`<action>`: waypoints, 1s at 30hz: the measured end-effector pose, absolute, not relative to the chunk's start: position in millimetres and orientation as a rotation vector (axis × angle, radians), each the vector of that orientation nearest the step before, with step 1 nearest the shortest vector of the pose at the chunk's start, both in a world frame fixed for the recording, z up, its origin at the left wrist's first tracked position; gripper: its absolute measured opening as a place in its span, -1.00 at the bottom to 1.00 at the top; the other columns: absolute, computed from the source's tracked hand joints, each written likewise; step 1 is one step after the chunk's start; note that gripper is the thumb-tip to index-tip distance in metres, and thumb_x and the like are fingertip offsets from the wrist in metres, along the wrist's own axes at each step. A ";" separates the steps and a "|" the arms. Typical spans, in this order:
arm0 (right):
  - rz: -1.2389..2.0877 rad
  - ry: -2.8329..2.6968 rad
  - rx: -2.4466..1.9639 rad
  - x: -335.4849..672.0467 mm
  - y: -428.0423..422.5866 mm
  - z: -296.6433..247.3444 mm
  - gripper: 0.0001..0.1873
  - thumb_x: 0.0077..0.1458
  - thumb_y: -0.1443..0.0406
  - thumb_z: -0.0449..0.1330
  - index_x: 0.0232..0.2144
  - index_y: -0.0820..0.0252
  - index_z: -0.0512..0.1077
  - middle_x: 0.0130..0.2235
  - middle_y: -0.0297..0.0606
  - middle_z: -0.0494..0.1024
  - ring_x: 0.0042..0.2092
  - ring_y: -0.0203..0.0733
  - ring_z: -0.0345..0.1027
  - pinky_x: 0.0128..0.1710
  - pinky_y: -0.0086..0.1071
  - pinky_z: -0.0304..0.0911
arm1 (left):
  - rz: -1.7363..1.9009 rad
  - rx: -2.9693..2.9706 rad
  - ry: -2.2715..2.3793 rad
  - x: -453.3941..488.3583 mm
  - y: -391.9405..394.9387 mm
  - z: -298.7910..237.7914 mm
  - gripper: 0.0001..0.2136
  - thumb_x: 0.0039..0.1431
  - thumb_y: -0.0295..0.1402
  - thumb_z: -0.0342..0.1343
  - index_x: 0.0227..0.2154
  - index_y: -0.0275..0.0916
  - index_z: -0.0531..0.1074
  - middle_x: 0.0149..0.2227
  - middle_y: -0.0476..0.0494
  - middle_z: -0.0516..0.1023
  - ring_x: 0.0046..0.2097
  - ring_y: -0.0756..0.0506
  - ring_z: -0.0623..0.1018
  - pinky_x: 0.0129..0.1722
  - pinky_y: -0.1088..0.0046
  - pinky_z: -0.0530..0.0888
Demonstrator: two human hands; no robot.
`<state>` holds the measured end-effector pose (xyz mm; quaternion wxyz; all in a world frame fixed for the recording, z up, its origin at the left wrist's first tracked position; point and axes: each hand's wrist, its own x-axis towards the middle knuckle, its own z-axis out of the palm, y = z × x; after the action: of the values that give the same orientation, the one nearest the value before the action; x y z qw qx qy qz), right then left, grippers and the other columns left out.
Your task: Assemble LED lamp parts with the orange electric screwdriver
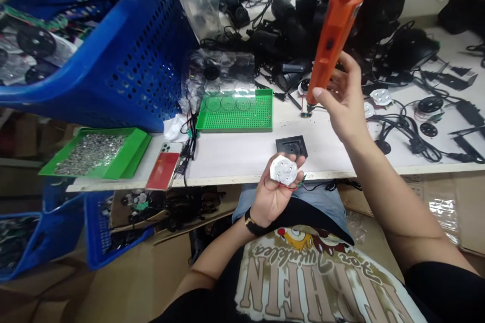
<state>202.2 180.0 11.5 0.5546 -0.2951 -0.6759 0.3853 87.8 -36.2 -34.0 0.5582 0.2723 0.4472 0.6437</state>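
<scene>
My left hand [271, 197] is palm up over the table's front edge, its fingers curled round a white many-sided disc [284, 170] with small round spots on its face. A thin red wire and a bit of green circuit board hang beside that disc. My right hand [343, 98] is raised over the table, thumb and fingers about the lower body of an orange electric screwdriver [329, 43]. The tool points down, and its tip is by a small part on the tabletop. Just beyond my left fingers lies a black square moulded piece [291, 146].
A green perforated tray [235, 128] lies at centre, partly under clear plastic. Left of it are a red phone [162, 169], a green tray of screws [140, 154] and a big blue basket [151, 50]. Black cables [401, 136] and housings cover the right and back.
</scene>
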 end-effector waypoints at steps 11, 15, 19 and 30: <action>1.523 -1.611 -0.803 220.1 39.0 -20.4 -0.43 0.20 0.17 0.30 0.22 -0.09 0.28 0.26 -0.14 0.36 -0.11 -0.20 0.52 -0.08 -0.18 0.50 | 1.672 0.717 1.033 67.0 -26.5 -26.0 -0.61 0.39 -0.11 -0.04 0.21 -0.02 0.29 0.26 -0.26 0.48 0.28 -0.28 0.51 0.24 -0.10 0.50; 1.344 -1.582 -0.896 211.7 27.2 -21.0 -0.49 0.14 0.17 0.35 0.13 -0.06 0.39 0.20 -0.16 0.41 0.06 -0.08 0.45 0.08 -0.10 0.44 | 1.742 0.729 1.049 84.9 -22.8 -30.9 -0.61 0.34 -0.08 0.06 0.16 -0.05 0.31 0.22 -0.27 0.53 0.27 -0.29 0.52 0.25 -0.09 0.49; 1.649 -1.383 -0.911 210.7 22.0 -23.9 -0.69 0.22 0.12 0.26 -0.01 -0.02 0.48 0.02 -0.20 0.58 0.04 -0.08 0.49 0.06 -0.15 0.45 | 1.869 0.807 1.083 100.5 -24.7 -37.7 -0.67 0.31 -0.09 0.18 0.06 -0.06 0.38 0.20 -0.23 0.56 0.36 -0.27 0.41 0.34 -0.02 0.38; 1.565 -1.328 -1.303 215.4 64.3 -33.1 -0.45 -0.09 -0.02 0.46 -0.13 0.09 0.43 -0.27 -0.39 0.47 -0.49 -0.32 0.38 -0.54 -0.39 0.31 | 1.471 1.507 1.537 73.1 -15.4 -56.7 -0.54 0.41 -0.41 -0.02 0.33 -0.06 0.26 0.40 -0.24 0.29 0.47 -0.23 0.18 0.48 -0.03 0.13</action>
<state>215.4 64.3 -33.1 0.3479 -0.5024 -0.5121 0.6036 73.1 -15.4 -56.7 0.2642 0.5574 0.5685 0.5443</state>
